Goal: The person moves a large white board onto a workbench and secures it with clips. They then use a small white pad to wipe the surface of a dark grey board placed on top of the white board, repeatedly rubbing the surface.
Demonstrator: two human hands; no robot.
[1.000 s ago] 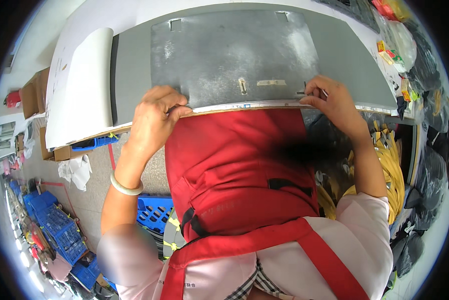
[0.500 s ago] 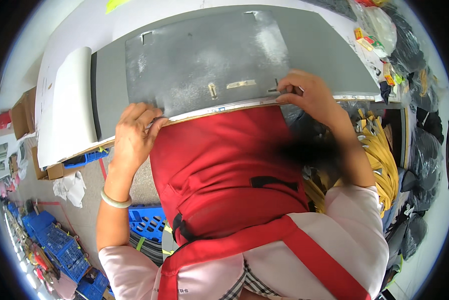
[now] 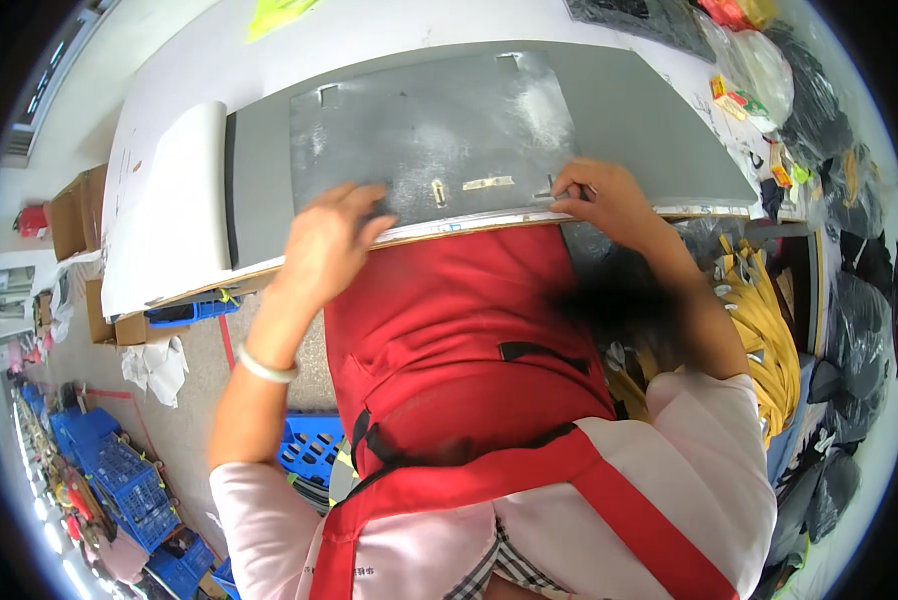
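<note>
A dark grey template sheet [image 3: 419, 125] with slots and tape patches lies on a larger grey sheet [image 3: 634, 120] at the near side of the table. My left hand [image 3: 331, 240] is over the template's near left part, thumb apart from the bent fingers, with nothing visible between them. My right hand [image 3: 604, 203] is at the template's near right corner, beside a slot there. Its thumb and fingers are pinched together; whatever they hold, if anything, is hidden. Two tan tape pieces [image 3: 487, 183] lie on the template between my hands.
A white sheet with a curled edge [image 3: 184, 195] lies at the left. Small boxes [image 3: 739, 100] and plastic-wrapped bundles [image 3: 819, 110] are at the right. Yellow strips [image 3: 764, 330] hang below the table's right end. A blue crate [image 3: 309, 445] stands on the floor near me.
My left hand has moved right along the template's near edge, away from its left corner. My right hand stays at the right corner, still pinched. The view has shifted slightly.
</note>
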